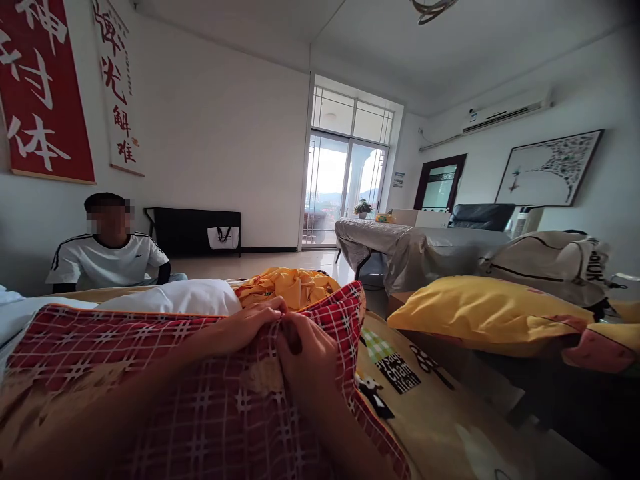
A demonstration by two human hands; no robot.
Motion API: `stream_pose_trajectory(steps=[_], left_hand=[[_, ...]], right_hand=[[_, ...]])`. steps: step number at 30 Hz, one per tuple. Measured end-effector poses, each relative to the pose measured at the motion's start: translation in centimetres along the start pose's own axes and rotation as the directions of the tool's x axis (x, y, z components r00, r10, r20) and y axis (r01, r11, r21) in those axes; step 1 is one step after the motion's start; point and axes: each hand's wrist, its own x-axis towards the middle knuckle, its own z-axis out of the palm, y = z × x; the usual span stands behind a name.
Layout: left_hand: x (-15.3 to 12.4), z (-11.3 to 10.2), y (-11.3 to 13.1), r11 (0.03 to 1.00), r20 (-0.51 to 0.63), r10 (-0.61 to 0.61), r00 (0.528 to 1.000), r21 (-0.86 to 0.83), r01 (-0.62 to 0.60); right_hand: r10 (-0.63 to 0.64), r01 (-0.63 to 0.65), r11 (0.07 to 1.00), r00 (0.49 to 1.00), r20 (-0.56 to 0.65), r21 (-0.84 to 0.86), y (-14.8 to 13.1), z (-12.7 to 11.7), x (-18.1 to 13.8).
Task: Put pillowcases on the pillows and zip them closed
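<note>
A red plaid pillowcase (200,413) lies across a bed right in front of me. My left hand (250,327) and my right hand (305,357) meet at its upper middle, both with fingers pinched closed on the fabric. A white pillow (175,297) lies just behind the plaid cloth, and a crumpled yellow cloth (290,285) sits beyond my hands.
A person in a white T-shirt (107,260) sits at the left by the wall. A yellow pillow (480,313) and a beige bag (550,263) lie at the right. A covered table (400,247) stands farther back, near glass balcony doors (345,187). The tan bedsheet (440,407) carries cartoon prints.
</note>
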Motion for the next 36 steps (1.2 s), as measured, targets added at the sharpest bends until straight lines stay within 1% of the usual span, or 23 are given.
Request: stream_pose_trajectory(steps=[5,6,9,11,14,16,21,26,29,33,36], left_hand=[[0.2,0.2,0.3,0.995,-0.043,-0.056,0.998,0.081,0.059],[0.2,0.3,0.2,0.993,-0.06,-0.076,0.995,0.091,0.081],[0.3,0.5,0.0,0.989,-0.119,-0.106,0.987,0.093,0.117],[0.2,0.6,0.0,0.991,-0.129,-0.085,0.988,0.089,0.096],[0.2,0.7,0.0,0.992,-0.125,-0.065,0.99,0.098,0.078],[0.2,0.7,0.0,0.991,-0.137,-0.067,0.988,0.104,0.081],[0.3,0.9,-0.4,0.991,-0.143,-0.049,0.989,0.117,0.066],[0.4,1.1,-0.6,0.993,-0.158,-0.051,0.986,0.095,0.067],[0.5,1.4,-0.7,0.997,-0.201,-0.044,0.979,0.054,0.056],[0.4,1.6,-1.0,0.997,-0.308,-0.021,0.951,0.058,0.041],[0.3,1.4,-0.9,0.995,-0.317,-0.02,0.948,0.089,0.05]], right_hand=[[-0.097,0.097,0.995,0.993,-0.061,0.006,-0.2,0.0,-0.3],[-0.088,0.088,0.996,0.993,-0.076,0.0,-0.2,0.0,-0.4],[-0.005,0.004,1.0,0.996,-0.088,-0.017,-0.1,-0.3,-0.7],[0.017,-0.018,1.0,0.998,-0.062,-0.019,0.0,-0.5,-0.8],[-0.042,0.041,0.999,0.999,-0.034,-0.01,0.2,-0.6,-0.7],[-0.056,0.056,0.998,0.998,-0.028,-0.003,0.2,-0.5,-0.6],[0.013,-0.013,1.0,0.999,-0.03,-0.009,0.1,-0.1,-0.5],[-0.047,0.047,0.999,0.999,-0.025,-0.013,0.2,0.0,-0.5],[-0.032,0.031,0.999,0.999,-0.037,-0.04,0.1,0.0,-0.4],[-0.068,0.068,0.997,0.998,-0.003,-0.038,0.1,0.1,-0.3],[-0.1,0.1,0.994,0.995,0.014,-0.051,0.1,0.3,-0.4]])
